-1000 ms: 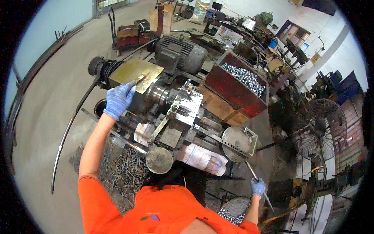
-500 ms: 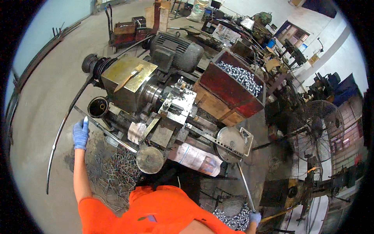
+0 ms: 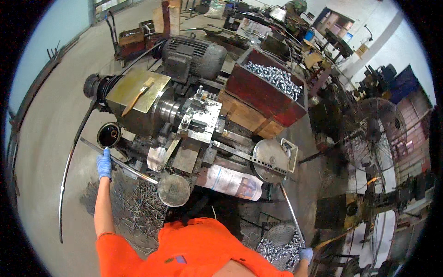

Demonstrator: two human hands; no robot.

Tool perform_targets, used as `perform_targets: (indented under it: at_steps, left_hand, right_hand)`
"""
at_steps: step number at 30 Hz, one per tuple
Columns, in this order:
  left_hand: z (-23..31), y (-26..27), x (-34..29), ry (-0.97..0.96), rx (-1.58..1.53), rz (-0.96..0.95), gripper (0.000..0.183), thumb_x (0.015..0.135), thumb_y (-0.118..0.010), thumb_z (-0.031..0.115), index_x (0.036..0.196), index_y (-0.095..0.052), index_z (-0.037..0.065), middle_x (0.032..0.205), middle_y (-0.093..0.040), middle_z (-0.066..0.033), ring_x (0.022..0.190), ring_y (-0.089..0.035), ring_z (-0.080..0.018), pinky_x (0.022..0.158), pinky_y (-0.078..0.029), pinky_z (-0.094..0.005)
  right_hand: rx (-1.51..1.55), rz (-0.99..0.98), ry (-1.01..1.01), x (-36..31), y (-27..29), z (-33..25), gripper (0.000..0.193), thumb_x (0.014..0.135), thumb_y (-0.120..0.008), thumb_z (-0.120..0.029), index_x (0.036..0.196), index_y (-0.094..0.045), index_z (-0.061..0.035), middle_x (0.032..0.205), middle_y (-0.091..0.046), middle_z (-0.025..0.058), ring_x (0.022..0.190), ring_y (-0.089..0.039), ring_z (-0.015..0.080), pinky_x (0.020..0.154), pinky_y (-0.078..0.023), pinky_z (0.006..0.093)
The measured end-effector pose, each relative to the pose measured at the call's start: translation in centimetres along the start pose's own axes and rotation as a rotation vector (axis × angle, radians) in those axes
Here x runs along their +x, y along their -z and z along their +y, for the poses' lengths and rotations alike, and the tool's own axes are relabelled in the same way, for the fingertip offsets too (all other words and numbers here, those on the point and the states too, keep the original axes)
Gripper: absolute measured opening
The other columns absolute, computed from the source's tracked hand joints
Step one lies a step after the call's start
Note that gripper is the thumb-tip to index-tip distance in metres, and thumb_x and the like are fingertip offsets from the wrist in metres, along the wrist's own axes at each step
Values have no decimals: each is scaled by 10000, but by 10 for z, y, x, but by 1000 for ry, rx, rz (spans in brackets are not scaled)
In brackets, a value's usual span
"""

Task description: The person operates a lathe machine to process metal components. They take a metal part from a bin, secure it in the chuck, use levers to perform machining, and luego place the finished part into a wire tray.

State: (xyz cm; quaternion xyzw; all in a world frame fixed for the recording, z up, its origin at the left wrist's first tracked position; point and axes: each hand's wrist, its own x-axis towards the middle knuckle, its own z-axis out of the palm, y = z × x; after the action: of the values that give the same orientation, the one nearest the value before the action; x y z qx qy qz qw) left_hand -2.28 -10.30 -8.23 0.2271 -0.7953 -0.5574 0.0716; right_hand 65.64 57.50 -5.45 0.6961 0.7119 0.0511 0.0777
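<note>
My left hand (image 3: 104,166), in a blue glove, reaches to a long metal lever rod (image 3: 123,166) at the machine's left front. Its fingers point up and the longest tip meets the rod; the hand does not appear wrapped round it. At the lower right my right hand (image 3: 305,254), also gloved, closes on the lower end of a second metal lever (image 3: 291,207). That lever slopes down from a round steel disc (image 3: 271,159). Beside this hand is a round wire basket (image 3: 280,231) with many small shiny metal parts. The lathe-like machine's steel tool slide (image 3: 201,117) lies between the levers.
A wooden-handled brush (image 3: 137,98) lies on the brass-coloured machine cover (image 3: 121,94). Behind the slide stands a red box (image 3: 272,97) full of metal parts. A motor (image 3: 194,57) sits at the back, a caged fan (image 3: 373,131) at right, metal scraps (image 3: 140,207) on the floor.
My left hand has moved up and right, to the rod. My right hand stays at its lever's end, slightly farther right in view. The whole view has shifted, so the machine appears farther left.
</note>
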Motion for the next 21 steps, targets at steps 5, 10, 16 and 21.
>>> perform_targets:
  at_steps: [5, 10, 16, 21]
  left_hand:
    - [20, -29, -11, 15, -202, -125, 479, 873, -496, 492, 553, -419, 145, 497, -359, 24, 440, -313, -100, 421, -245, -293]
    - [-13, 7, 19, -11, -133, -236, 461, 890, -469, 495, 590, -372, 159, 512, -299, 49, 426, -288, -96, 390, -248, -257]
    - [-3, -1, 12, -345, 67, 30, 479, 834, -611, 454, 726, -665, -9, 546, -562, -138, 478, -435, -229, 456, -403, -377]
    - [15, -13, -8, -243, 60, 51, 472, 852, -596, 429, 702, -655, -15, 539, -556, -138, 477, -439, -240, 454, -402, -392]
  right_hand:
    - [-21, 18, 102, 2, -29, 37, 442, 685, -661, -436, 747, -653, 1, 843, -641, 232, 815, -627, 385, 720, -513, 437]
    - [135, -105, -84, -17, 25, -17, 436, 690, -650, -361, 955, -659, -15, 1014, -616, 224, 971, -588, 370, 839, -478, 415]
    - [98, -224, -109, -18, 32, -16, 332, 721, -570, -261, 952, -678, -49, 1033, -627, 189, 981, -606, 330, 847, -483, 400]
    - [115, -240, -171, -27, 45, -16, 361, 741, -564, -290, 994, -668, -53, 1061, -625, 175, 1012, -599, 316, 871, -473, 390]
